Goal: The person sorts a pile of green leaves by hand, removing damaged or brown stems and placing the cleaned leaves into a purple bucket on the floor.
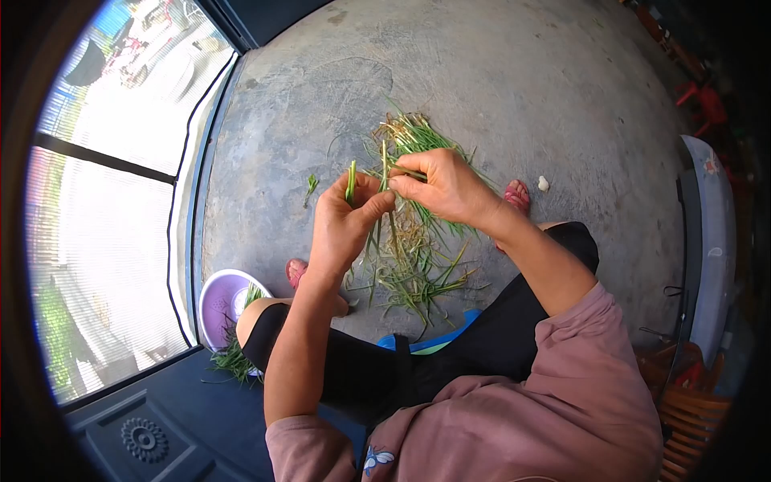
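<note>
My left hand (345, 221) is closed around a few chives (352, 181), their pale cut-looking ends pointing up past the fingers. Its thumb also meets a single upright chive stalk (385, 165) just to the right. My right hand (442, 185) pinches at that stalk with thumb and forefinger, close beside the left thumb. Beyond the hands, a pile of chives (422, 132) with brownish root ends lies on the floor. Below them is a loose heap of pulled-off leaves and trimmings (418, 277), partly yellowed.
A pale purple basin (215, 301) with chives stands at the left beside my knee, near a mesh screen door (112, 217). Blue plastic (466, 321) shows under my legs. On the concrete floor (321, 88) lie a green sprig (311, 186) and a small white lump (543, 184).
</note>
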Available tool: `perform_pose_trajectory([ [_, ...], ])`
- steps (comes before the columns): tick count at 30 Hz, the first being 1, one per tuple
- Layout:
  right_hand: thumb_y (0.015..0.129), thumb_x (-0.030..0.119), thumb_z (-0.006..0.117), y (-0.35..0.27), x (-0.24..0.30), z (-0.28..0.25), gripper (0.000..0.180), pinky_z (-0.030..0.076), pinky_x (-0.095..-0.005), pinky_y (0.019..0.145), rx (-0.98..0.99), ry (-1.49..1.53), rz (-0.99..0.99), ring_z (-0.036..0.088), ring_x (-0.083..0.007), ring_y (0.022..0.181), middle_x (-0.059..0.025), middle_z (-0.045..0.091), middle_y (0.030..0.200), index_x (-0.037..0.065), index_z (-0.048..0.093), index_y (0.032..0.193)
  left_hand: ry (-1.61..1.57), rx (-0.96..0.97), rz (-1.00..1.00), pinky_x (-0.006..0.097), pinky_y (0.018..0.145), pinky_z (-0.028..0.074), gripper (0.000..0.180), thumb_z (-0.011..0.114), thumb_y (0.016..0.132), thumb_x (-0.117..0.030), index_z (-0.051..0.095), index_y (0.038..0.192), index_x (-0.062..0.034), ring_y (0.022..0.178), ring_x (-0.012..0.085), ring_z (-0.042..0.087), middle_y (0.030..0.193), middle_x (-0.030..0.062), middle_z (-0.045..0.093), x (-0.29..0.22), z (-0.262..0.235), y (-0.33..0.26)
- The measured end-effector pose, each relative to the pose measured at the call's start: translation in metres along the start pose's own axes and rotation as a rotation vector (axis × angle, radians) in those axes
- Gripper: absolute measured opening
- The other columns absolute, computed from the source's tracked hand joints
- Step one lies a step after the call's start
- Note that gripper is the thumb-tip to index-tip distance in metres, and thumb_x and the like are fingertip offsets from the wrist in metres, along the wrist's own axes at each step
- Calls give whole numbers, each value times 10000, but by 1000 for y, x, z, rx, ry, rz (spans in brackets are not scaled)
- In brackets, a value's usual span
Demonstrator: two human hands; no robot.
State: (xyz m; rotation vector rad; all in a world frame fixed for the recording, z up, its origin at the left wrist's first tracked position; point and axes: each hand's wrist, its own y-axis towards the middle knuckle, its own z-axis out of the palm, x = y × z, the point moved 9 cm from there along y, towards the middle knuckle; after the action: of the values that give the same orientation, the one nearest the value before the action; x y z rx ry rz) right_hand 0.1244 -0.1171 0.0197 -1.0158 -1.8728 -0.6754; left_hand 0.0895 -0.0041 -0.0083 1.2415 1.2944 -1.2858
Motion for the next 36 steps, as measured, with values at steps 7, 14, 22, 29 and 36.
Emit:
perform_pose_trajectory([
  [7,750,130,573,-1,8,-16,148,370,-262,460,-249,-181,-121,408,-69,488,-77,447,507,-16,554,730,-9,65,-96,184,506,358,105,618,767,-93,547,781,-17,568,46,479,668,29,591,-3,3,0],
  [14,765,145,548,9,-20,-60,167,389,-282,474,-413,-185,15,458,-139,497,-99,499,550,-16,550,725,-39,115,-156,168,429,264,85,572,792,-130,561,768,-49,478,9,370,658,26,594,4,4,-5],
  [22,675,232,629,-1,-32,-12,281,432,-286,542,115,-118,181,535,-134,558,-112,597,638,1,619,834,-108,26,-226,168,399,231,121,537,817,-157,568,788,-43,442,4,316,687,57,610,6,-4,-8],
  [29,744,155,653,3,-25,12,158,375,-204,485,22,607,236,481,-54,572,-14,562,645,11,589,734,-38,104,-204,166,389,223,120,531,821,-148,563,796,-36,437,-2,310,709,72,615,10,2,-8],
  [36,757,131,633,4,-23,13,141,353,-191,453,19,605,193,452,-45,515,-11,548,605,13,583,698,22,47,-137,188,452,261,172,584,807,-187,589,741,-28,504,19,370,566,-55,461,5,4,-5],
])
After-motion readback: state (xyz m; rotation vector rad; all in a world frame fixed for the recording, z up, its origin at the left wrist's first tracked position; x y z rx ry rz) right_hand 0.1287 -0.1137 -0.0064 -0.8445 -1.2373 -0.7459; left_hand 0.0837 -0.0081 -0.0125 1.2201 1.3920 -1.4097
